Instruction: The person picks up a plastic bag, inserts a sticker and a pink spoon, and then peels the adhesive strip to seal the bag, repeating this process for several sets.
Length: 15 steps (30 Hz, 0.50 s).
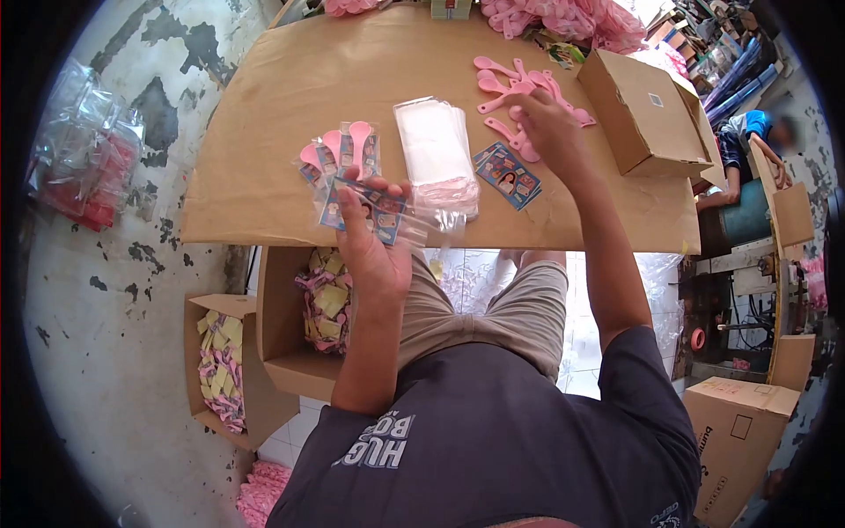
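Observation:
My left hand (pixel 374 246) is closed on a blue printed card (pixel 380 211) in a clear bag, over the table's front edge. Just behind it, several pink spoons with blue cards (pixel 332 143) lie in clear bags. A stack of clear bags (pixel 433 145) rests mid-table. To its right is a small pile of blue cards (pixel 508 174). My right hand (pixel 550 128) reaches over the loose pink spoons (pixel 519 84), its fingers bent at the pile. Whether a spoon is between those fingers is too small to tell.
A cardboard box (pixel 647 110) stands on the table's right side. Below the left edge, two open boxes (pixel 277 352) (pixel 204 356) hold packed pieces. Pink bundles (pixel 590 22) lie at the back. Another person (pixel 748 141) sits at far right. A closed carton (pixel 739 431) stands lower right.

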Available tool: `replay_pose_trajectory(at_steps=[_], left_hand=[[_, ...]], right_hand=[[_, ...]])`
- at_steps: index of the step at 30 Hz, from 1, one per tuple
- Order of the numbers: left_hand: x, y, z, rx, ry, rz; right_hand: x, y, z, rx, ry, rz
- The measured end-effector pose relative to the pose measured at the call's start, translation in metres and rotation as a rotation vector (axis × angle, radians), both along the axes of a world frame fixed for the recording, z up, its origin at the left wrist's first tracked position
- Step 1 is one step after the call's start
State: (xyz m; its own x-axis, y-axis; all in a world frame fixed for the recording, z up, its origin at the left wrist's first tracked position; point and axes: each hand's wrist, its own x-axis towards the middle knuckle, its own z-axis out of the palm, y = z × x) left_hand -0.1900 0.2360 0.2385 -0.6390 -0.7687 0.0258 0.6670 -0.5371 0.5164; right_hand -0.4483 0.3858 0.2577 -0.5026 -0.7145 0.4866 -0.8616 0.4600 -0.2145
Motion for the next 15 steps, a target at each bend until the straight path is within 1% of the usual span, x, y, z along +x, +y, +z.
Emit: replay_pose_trajectory(at_steps=[1,2,4,5,7,8,10,13,15], left_hand=[[-0.001,-0.004,-0.003,-0.013,0.054,0.02],[-0.002,-0.008,-0.004,-0.027,0.108,0.042],[-0.007,-0.012,-0.002,-0.015,0.097,0.092],[-0.008,-0.015,-0.002,-0.031,0.12,0.118],[-0.012,-0.018,-0.002,-0.05,0.142,0.143],[-0.015,-0.019,-0.002,-0.054,0.16,0.142],[-0.018,-0.017,-0.001,-0.062,0.173,0.133],[-0.024,-0.007,0.005,-0.068,0.163,0.131],[-0.028,0.002,0.007,-0.084,0.158,0.073]], right_hand=[[0.003,0.004,0.002,-0.094,0.094,-0.033],[0.017,0.009,0.014,-0.093,0.083,-0.026],[0.055,0.027,0.04,-0.502,-0.133,-0.002],[0.066,0.035,0.035,-0.504,-0.136,0.003],[0.085,0.053,0.018,-0.887,-0.785,0.063],[0.096,0.06,0.012,-0.89,-0.787,0.061],[0.119,0.073,-0.001,-0.83,-0.996,-0.023],[0.147,0.076,-0.016,-0.917,-1.248,0.011],[0.157,0.073,-0.019,-0.944,-1.296,0.033]])
